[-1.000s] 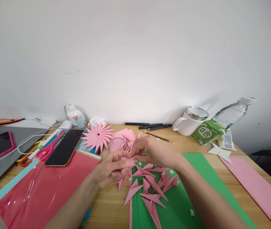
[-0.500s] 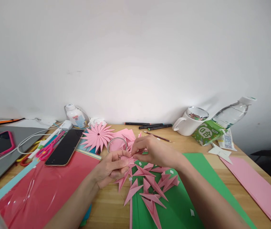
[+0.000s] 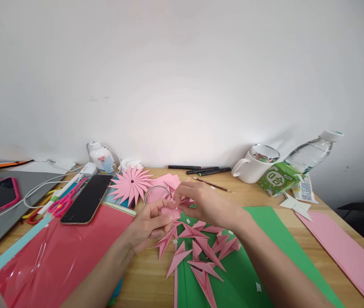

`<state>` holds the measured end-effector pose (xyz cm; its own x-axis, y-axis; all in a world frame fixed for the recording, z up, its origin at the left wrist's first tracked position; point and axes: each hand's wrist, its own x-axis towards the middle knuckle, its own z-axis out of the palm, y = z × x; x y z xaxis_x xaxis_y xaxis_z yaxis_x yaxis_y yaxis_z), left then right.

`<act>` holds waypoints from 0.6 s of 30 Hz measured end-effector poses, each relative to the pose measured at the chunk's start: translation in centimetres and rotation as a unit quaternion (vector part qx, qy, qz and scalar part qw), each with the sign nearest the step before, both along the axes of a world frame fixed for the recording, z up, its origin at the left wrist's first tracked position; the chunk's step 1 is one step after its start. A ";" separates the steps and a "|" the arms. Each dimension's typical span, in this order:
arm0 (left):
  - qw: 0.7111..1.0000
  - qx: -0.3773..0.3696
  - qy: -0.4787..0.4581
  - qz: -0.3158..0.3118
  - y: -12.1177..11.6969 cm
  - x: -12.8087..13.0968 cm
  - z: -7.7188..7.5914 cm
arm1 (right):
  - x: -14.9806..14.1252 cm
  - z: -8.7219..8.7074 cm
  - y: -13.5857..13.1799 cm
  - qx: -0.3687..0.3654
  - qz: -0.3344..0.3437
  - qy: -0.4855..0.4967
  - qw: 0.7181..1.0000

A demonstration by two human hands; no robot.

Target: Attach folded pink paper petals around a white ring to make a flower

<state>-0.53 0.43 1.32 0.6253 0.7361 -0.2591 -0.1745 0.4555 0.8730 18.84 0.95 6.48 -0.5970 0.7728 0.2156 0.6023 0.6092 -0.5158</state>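
Observation:
My left hand [image 3: 151,224] is closed, thumb and fingers pinching a folded pink paper piece [image 3: 176,214]. Against its upper right edge my right hand [image 3: 204,201] works with thumb and fingertips together, the fingers partly hiding what they grip. Below both hands, several pointed pink folded paper pieces [image 3: 203,246] lie loose on green paper sheets [image 3: 230,282]. A round pink paper star [image 3: 132,181] with many points rests behind my left hand, near a roll of clear tape [image 3: 146,194].
Left of my hands lie a phone [image 3: 87,201], pink scissors [image 3: 66,201] and a red plastic-covered pack [image 3: 82,248]. At the back stand a white mug [image 3: 254,164], a water bottle [image 3: 312,152] and a green box [image 3: 278,179]. Pink paper strips [image 3: 345,252] lie right.
My right hand has shifted slightly, its fingers tilting toward the left hand over the pink paper. The left hand keeps its pinch almost in place.

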 end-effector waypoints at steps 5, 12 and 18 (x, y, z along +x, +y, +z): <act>0.991 0.059 0.010 0.118 -0.2 0.4 0.0 | -0.2 -0.2 -0.2 0.005 -0.067 0.075 0.995; 0.969 0.143 0.034 0.200 -0.3 0.6 -0.5 | -1.8 -1.2 -0.1 -0.037 -0.176 0.204 0.962; 0.953 0.194 0.069 0.222 -0.5 0.6 -1.0 | -2.9 -1.5 0.0 -0.065 -0.183 0.258 0.946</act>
<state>0.03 -0.05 0.29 0.2092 0.9774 0.0299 -0.1467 0.0011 0.9892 15.96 0.96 4.98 -0.1255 0.9474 0.2944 0.4072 0.3198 -0.8555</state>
